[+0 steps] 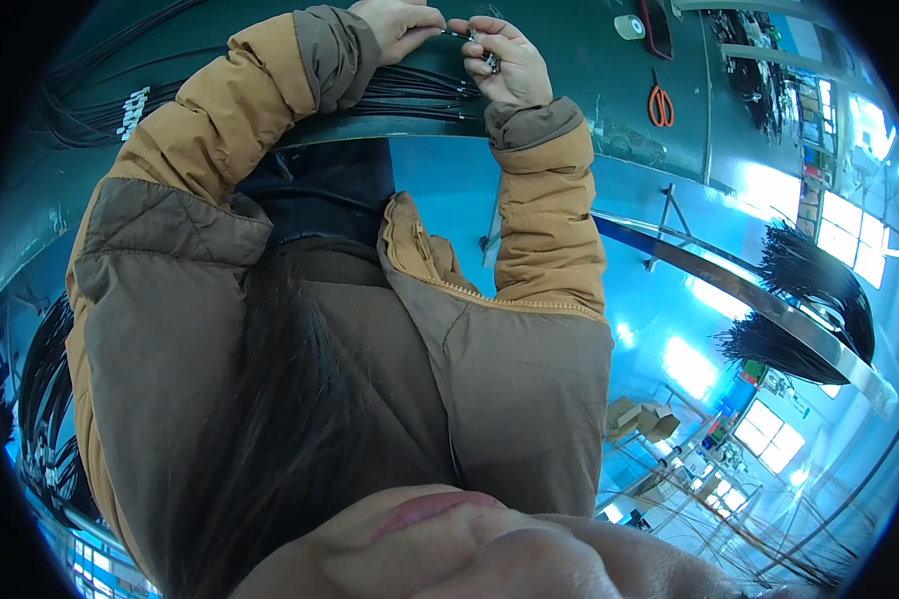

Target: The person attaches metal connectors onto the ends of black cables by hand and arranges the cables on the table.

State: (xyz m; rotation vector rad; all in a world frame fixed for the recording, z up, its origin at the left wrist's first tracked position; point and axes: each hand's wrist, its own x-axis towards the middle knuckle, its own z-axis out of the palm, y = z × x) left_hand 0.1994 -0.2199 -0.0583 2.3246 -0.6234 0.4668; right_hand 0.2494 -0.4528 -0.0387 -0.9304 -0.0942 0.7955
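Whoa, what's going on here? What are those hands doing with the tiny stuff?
Somebody in a brown and tan puffy jacket is working at a green table. The left hand pinches a thin dark piece, and the right hand, close beside it, holds small metal parts. They are too small to tell exactly. Long black cables lie on the table, and orange-handled scissors rest off to the right.

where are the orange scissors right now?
In the head view, the orange scissors lie on the green table, toward the upper right, to the right of the right hand and below the white roll.
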